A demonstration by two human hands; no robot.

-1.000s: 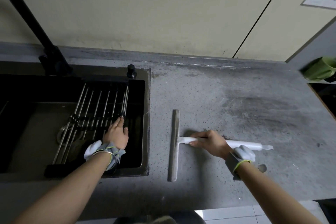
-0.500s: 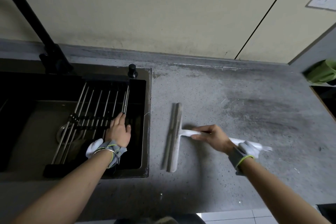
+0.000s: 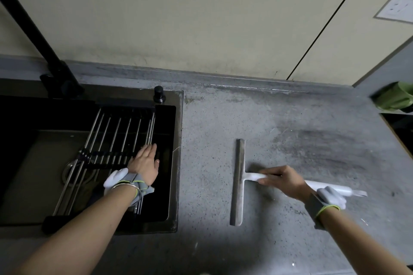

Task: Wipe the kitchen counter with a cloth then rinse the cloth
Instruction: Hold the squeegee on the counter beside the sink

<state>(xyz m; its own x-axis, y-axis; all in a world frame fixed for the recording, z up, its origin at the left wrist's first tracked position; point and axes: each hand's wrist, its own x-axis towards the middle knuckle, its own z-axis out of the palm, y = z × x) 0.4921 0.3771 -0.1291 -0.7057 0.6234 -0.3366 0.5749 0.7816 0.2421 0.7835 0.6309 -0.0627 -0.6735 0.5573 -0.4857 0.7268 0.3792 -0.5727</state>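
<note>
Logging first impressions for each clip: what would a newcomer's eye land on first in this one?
Most striking is the white-handled squeegee lying on the grey counter, its handle held by the right hand. Next, the left hand rests flat on the metal rack across the dark sink at the left. A black faucet slants up behind the sink. No cloth is in view.

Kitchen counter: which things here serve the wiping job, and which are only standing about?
Job:
counter
squeegee, handle held by right hand
sink
faucet
No cloth visible.

Standing about:
rack under left hand
green object
wall socket
</note>
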